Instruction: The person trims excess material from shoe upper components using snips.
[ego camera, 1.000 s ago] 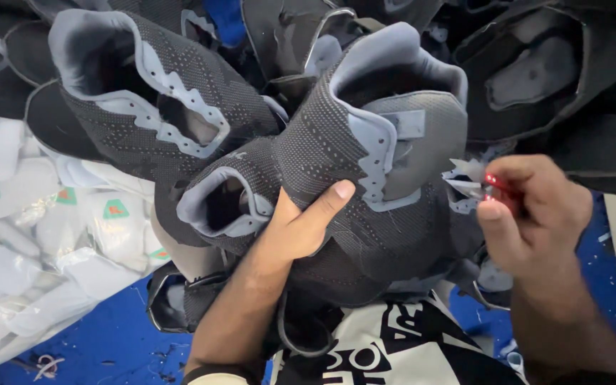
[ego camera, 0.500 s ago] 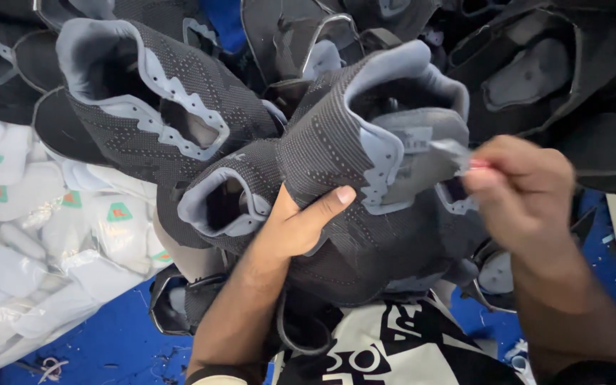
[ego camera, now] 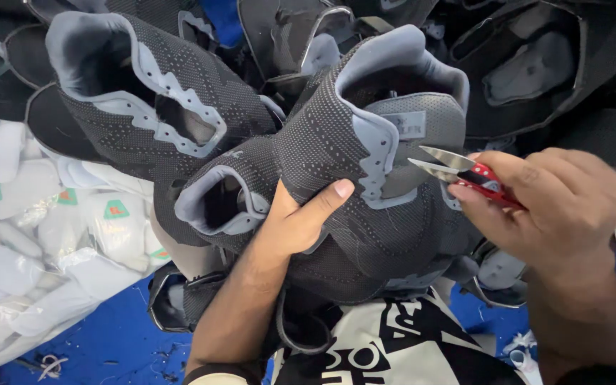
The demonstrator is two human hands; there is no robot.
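From my feed, both arms are bare all the way up, no gloves, no rings, no watch that I can see. The left hand point(ego camera: 290, 228) comes in from about 6 o'clock on a long forearm, thumbnail short and clean. Right at the bottom edge there's a dark cuff or band point(ego camera: 222, 372) around that arm with a pale strip under it, can't tell if it's a sleeve end. The right hand point(ego camera: 550, 207) comes in from 5 o'clock, broad back and knuckles showing. Down at 6 o'clock the shirt point(ego camera: 393, 349) is off-white with big chunky black graphics across the front.
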